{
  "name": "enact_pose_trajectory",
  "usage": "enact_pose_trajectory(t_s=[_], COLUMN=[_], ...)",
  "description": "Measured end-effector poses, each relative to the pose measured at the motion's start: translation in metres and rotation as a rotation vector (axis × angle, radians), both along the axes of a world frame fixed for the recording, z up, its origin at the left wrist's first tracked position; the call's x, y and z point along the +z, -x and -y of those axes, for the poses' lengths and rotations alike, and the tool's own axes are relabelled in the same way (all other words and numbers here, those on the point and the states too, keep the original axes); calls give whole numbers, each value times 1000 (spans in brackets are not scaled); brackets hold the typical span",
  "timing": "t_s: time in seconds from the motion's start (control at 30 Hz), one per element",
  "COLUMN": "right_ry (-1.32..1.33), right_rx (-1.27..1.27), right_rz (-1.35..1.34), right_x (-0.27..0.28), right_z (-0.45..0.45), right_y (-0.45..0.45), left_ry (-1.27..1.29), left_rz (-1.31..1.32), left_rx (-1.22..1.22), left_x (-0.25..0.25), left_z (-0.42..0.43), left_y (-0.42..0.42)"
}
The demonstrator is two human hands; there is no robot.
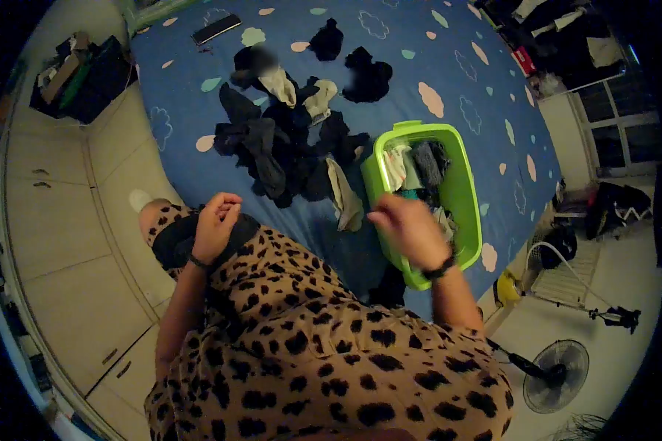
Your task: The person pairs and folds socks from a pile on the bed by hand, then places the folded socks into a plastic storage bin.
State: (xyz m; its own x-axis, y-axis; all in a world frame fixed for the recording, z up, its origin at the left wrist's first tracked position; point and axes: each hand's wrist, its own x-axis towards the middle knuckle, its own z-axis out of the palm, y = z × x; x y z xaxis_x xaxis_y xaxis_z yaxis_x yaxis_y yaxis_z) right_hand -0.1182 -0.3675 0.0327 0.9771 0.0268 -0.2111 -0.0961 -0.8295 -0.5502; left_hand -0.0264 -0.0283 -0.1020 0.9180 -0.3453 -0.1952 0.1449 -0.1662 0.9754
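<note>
On the blue bed (449, 62), we list: one heap of socks (263, 158); one green bin (460, 165), part-filled; left hand (215, 226) curled, right hand (413, 229) blurred above the bin, both grips undeterminable; sorting apparently underway, next calling for a pinch from the heap.

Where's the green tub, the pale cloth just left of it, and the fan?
Green tub (457, 175): head view, on its bare inner right wall.
Pale cloth (344, 197): head view, middle of the cloth.
Fan (557, 374): head view, centre of its round head.

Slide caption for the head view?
Right hand over a green bin, loose dark clothes strewn across the patterned blue bedding.
</note>
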Motion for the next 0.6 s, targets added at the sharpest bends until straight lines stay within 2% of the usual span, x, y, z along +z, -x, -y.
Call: enact_pose_trajectory(t_s=[0.03, 0.1, 0.13, 0.17, 0.2, 0.23, 0.27, 0.3, 0.37, 0.43, 0.47, 0.5, 0.57, 0.6], right_ry=[-61, -52, -57, 172, 401, 396, 296, 197, 88, -251, -453, -457, -824, -835], right_rx=[18, -50, -41, -132, -226, -220, -247, -267, -265, -272, -238, -229, -63, -31], right_rz=[50, 317, 326, 432, 536, 542, 263, -17, 54, 362, 400, 396, 304, 228], right_x=[-17, -92, -133, -171, -182, -190, -198, -194, -184, -150, -122, -105, -80, -66], right_z=[-18, -42, -43, -43, -45, -44, -41, -42, -45, -56, -69, -82, -105, -114], right_y=[-5, -19, -24, -27, -33, -32, -32, -33, -36, -46, -52, -57, -63, -64], left_ry=[-1, -148, -208, -211, -195, -181, -154, -159, 3, 95, 190, 187, 575, 712], left_rz=[9, 43, 106, 110, 120, 131, 77, 79, 1, -16, -43, -43, -518, -611], left_rx=[6, -5, -19, -7, -8, -14, -4, 7, 93, 124, 142, 152, 155, 150], left_x=[1, 1, 8, 7, 4, 2, 2, -2, -8, 3, 11, 25, 52, 53], left_z=[2, 3, 4, 3, 2, 0, -2, -3, -3, 4, 10, 19, 37, 40], left_y=[-1, 2, 3, 4, 5, 5, 5, 5, 4, 4, 6, 8, 10, 11])
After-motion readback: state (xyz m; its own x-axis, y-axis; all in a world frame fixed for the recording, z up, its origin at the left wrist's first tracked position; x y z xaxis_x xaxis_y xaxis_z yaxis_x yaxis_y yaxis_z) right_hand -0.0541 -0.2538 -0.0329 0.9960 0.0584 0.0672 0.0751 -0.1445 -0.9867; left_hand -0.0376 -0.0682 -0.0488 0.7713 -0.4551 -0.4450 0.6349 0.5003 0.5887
